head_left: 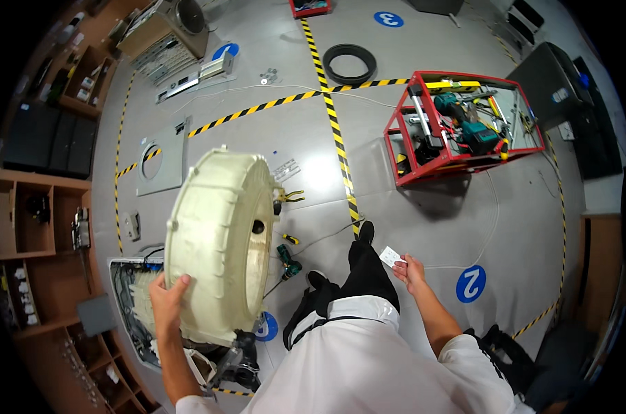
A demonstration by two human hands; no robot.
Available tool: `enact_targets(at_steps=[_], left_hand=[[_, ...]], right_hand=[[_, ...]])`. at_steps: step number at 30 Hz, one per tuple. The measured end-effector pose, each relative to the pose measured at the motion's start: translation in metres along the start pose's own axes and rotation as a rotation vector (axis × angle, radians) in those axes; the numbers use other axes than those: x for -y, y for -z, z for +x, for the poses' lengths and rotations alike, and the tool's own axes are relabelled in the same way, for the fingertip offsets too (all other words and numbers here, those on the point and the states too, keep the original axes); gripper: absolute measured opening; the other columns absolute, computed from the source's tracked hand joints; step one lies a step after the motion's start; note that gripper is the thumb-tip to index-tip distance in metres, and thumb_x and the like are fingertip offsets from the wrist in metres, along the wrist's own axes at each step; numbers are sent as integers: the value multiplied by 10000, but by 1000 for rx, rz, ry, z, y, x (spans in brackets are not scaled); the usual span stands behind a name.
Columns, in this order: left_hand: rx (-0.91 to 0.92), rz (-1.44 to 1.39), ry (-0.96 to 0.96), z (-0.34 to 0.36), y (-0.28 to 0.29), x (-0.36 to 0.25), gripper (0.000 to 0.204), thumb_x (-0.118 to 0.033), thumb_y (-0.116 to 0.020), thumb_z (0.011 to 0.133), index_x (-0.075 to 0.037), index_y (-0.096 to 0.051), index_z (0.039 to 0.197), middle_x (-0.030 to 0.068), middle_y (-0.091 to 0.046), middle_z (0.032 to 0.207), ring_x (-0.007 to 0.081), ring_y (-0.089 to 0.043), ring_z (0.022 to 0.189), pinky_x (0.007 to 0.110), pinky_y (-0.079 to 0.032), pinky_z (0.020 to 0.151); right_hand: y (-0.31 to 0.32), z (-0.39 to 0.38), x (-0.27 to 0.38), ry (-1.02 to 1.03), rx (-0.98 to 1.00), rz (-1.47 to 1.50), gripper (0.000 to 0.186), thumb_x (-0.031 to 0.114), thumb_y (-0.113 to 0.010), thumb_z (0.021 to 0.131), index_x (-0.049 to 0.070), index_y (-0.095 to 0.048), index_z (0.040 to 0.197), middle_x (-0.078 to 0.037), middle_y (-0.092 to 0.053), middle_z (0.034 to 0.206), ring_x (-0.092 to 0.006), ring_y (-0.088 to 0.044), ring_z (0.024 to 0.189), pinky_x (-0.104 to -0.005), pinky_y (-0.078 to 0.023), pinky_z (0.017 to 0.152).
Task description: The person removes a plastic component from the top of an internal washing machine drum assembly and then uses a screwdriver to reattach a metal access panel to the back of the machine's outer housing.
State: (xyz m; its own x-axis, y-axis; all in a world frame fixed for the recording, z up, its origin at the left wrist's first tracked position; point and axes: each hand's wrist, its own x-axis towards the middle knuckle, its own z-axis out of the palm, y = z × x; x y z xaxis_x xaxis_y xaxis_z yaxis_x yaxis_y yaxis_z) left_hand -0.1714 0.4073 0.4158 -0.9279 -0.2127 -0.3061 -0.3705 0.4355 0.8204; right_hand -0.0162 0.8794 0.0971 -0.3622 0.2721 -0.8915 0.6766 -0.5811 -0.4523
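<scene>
A big cream plastic washing-machine tub half [209, 241] stands on edge at my left, over an opened machine cabinet [123, 297] with wires and hoses inside. My left hand [168, 293] grips the tub's lower left side, thumb on the ribbed outer wall; some fingers are hidden. Out to the right, my right hand [411, 271] pinches a small white card [392, 257] between thumb and fingers. Beyond the tub's right edge, pliers with yellow handles [292, 196] lie near a yellow-and-black screwdriver [291, 239] and a green cordless drill [287, 262].
A red tool cart [430, 165] loaded with tools stands at the right. Farther off lie a black rubber ring [349, 64] and a flat panel with a round hole [167, 162]. Wooden shelves [40, 290] line the left side; a pale cable [492, 228] crosses the floor.
</scene>
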Motion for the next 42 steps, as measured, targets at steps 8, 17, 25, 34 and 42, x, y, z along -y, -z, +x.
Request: enact_targets(at_steps=[8, 17, 25, 34, 42], left_hand=[[-46, 86, -140, 49, -31, -126, 367, -248, -710, 764, 68, -612, 922, 44, -632, 781, 81, -555, 643, 213, -444, 599], [39, 140, -227, 139, -75, -220, 414, -292, -714, 757, 79, -603, 904, 69, -630, 764, 96, -570, 629, 218, -453, 579], [241, 135, -211, 263, -118, -253, 422, -258, -754, 699, 90, -620, 897, 115, -645, 749, 127, -607, 616, 232, -488, 569], [503, 262, -254, 381, -154, -305, 409, -254, -846, 574, 44, -660, 785, 84, -646, 671, 123, -616, 587, 246, -492, 551], [577, 442, -563, 449, -172, -347, 456, -352, -867, 507, 15, -614, 608, 71, -528, 484, 117, -483, 429, 243, -373, 445]], right_hand=[[-9, 19, 122, 222, 212, -209, 358, 321, -501, 912, 6, -540, 1077, -108, -623, 899, -160, -618, 754, -259, -496, 673], [-140, -12, 357, 1093, 508, -631, 330, 240, -619, 849, -11, -572, 1059, -103, -647, 910, -166, -632, 818, -280, -486, 751], [-325, -70, 557, 1773, 606, -979, 650, 405, -663, 766, 19, -461, 1248, -153, -541, 1195, -270, -520, 1109, -372, -405, 942], [-465, -46, 633, 1388, 887, -1603, 752, 647, -656, 629, 3, -617, 1015, -178, -625, 865, -285, -606, 778, -359, -472, 708], [-483, -30, 693, 1299, 1036, -1757, 624, 605, -696, 613, -15, -620, 615, -115, -519, 486, -234, -509, 452, -348, -408, 472]])
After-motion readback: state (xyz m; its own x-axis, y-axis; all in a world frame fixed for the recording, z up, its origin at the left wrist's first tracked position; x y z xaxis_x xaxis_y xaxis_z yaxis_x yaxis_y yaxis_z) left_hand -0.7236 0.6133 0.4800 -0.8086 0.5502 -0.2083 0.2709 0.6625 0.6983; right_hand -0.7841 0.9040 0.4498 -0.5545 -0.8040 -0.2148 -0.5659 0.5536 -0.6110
